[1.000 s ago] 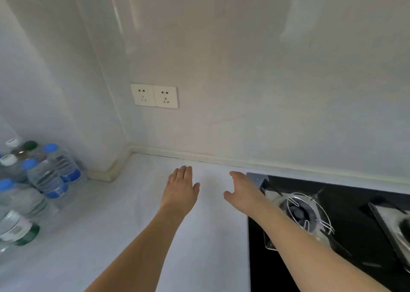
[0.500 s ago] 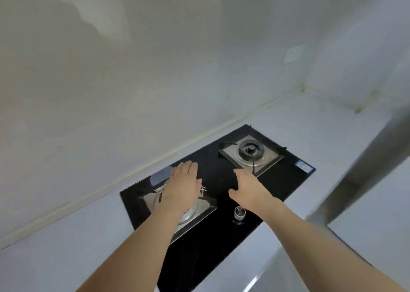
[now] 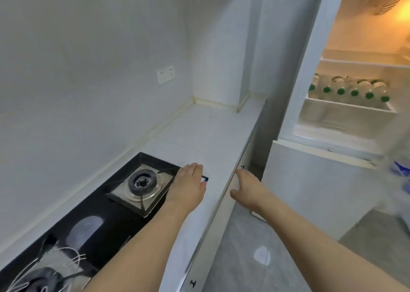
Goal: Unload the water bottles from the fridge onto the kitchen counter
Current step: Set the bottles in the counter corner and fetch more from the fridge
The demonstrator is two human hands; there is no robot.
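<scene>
The fridge point(image 3: 310, 70) stands open at the right, lit inside. On a white shelf lie several clear water bottles point(image 3: 346, 89) in a row, their green caps facing out. The white kitchen counter point(image 3: 199, 136) runs from the bottom left to the far corner. My left hand point(image 3: 188, 185) hovers flat and empty over the counter beside the stove's right end. Empty too, my right hand point(image 3: 246, 187) reaches out with relaxed fingers past the counter's front edge, toward the fridge.
A black gas stove point(image 3: 99, 216) with two burners fills the counter's left part. A wall socket point(image 3: 165, 74) sits above the far counter. Blurred blue-labelled bottles point(image 3: 401, 174) show at the right edge. Grey floor tiles point(image 3: 255, 258) lie below.
The view has swung right, from the counter corner with its bottles, across the stove, to the open fridge. Both hands stay empty and stretched forward.
</scene>
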